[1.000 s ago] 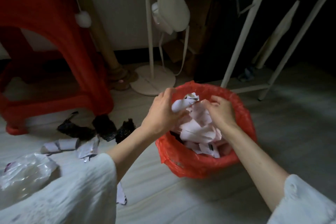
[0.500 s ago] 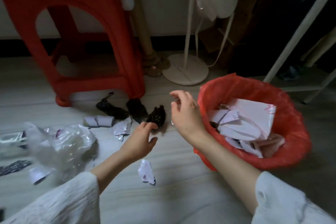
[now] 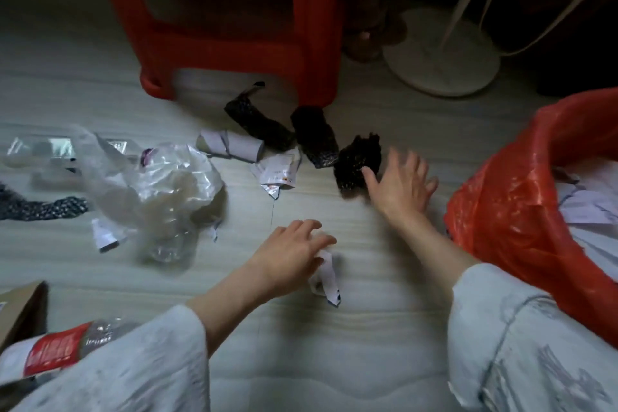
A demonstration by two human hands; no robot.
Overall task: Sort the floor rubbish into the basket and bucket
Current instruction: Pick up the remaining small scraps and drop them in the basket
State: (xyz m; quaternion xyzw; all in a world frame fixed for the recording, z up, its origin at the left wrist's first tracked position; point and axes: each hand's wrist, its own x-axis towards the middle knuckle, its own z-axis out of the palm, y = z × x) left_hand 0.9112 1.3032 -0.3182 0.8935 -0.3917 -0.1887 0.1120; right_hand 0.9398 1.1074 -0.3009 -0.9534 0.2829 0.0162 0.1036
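Observation:
A bin lined with a red bag (image 3: 501,211) stands at the right and holds white paper scraps (image 3: 582,207). My left hand (image 3: 294,254) lies low over the floor, fingers spread, its fingertips touching a small white paper scrap (image 3: 326,283). My right hand (image 3: 401,184) is open and blurred, with its thumb beside a crumpled black wrapper (image 3: 357,160). Two more black wrappers (image 3: 314,137) lie by the stool leg. A folded paper slip (image 3: 279,170) and rolled paper tubes (image 3: 230,145) lie left of them.
A red plastic stool (image 3: 234,43) stands at the back, with a white round stand base (image 3: 441,57) to its right. A crumpled clear plastic bag (image 3: 157,187) lies at the left. A red-labelled bottle (image 3: 57,351) and a cardboard edge (image 3: 23,308) are at the lower left.
Both hands left the red bin and came down to the floor on its left. The left hand reached the small paper scrap and the right hand moved towards the black wrapper. The view tilted down.

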